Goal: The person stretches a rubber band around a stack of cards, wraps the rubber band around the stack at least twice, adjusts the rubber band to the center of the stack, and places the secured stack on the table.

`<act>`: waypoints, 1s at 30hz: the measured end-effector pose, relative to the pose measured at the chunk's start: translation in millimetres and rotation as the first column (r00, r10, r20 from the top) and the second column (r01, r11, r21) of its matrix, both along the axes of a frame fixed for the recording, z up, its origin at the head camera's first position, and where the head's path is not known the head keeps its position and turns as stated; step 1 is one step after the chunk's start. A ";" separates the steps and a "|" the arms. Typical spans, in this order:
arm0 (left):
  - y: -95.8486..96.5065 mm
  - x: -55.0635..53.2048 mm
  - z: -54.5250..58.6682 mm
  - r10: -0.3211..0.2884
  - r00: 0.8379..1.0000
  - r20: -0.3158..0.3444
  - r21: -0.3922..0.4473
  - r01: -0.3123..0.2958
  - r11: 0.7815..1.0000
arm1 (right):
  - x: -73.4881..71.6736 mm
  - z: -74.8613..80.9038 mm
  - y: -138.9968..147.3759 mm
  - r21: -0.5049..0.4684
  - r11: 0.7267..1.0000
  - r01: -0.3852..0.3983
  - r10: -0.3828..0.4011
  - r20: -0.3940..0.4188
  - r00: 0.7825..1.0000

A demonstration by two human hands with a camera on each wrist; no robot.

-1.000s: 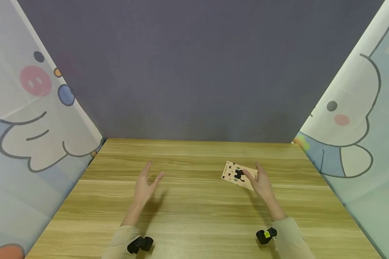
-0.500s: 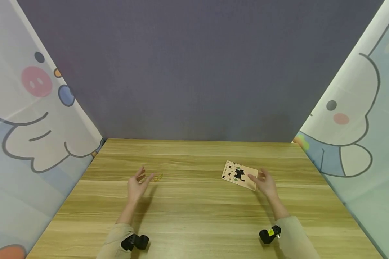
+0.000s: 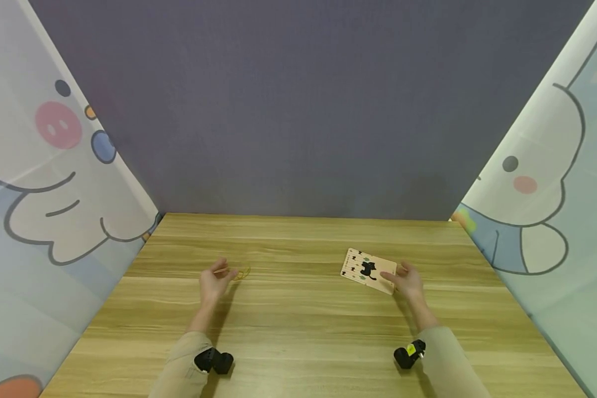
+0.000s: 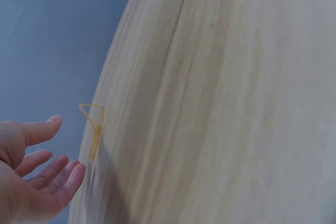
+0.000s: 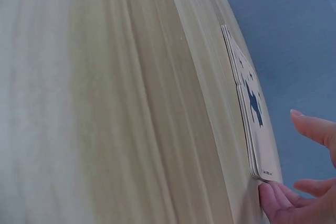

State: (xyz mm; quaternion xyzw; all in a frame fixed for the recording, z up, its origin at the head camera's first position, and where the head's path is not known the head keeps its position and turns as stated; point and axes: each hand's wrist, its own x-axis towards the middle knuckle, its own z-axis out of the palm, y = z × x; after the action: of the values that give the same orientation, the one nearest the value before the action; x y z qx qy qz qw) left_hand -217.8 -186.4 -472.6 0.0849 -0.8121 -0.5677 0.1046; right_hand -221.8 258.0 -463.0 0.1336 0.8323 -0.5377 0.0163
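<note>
Left hand (image 3: 213, 284), fingers wide, has a yellow band (image 4: 96, 141) near two o'clock; right hand (image 3: 409, 283), also wide, perhaps touches the card (image 3: 365, 270) at ten o'clock.

Left hand (image 4: 26, 195) cut off at left wrist view's edge; lettering (image 5: 267, 172) on card (image 3: 368, 270) too small.

One left grip (image 3: 215, 283), one right grip (image 3: 410, 284), two sleeves (image 3: 450, 362), two wrist cameras (image 3: 222, 363), one desk (image 3: 308, 326) and one band (image 4: 96, 136) show. One card (image 3: 357, 267) has layers too thin to count. Walls (image 3: 303, 110) number three.

Dark panel (image 3: 298, 110) behind wooden table (image 3: 298, 331)
</note>
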 end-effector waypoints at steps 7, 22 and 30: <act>5.2 -6.8 -8.1 0.025 1.000 -0.005 -0.016 -0.025 1.000 | -5.6 -4.3 -3.9 -0.090 0.994 0.053 -0.053 0.008 0.999; 12.1 -13.8 -20.9 0.027 0.999 -0.026 -0.166 -0.031 0.986 | -13.2 -11.4 -10.0 0.032 0.993 0.115 -0.115 0.011 0.993; 15.0 -14.8 -19.1 0.043 0.999 -0.014 -0.223 -0.045 0.974 | -14.6 -8.2 -11.7 0.135 0.984 0.114 -0.124 0.067 0.990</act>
State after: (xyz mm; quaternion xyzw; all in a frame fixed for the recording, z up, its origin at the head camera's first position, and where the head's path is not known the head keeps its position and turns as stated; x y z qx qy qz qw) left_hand -232.6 -171.4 -491.7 0.0882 -0.8682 -0.4709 0.1296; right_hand -236.4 246.2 -471.3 0.2041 0.8552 -0.4764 0.0067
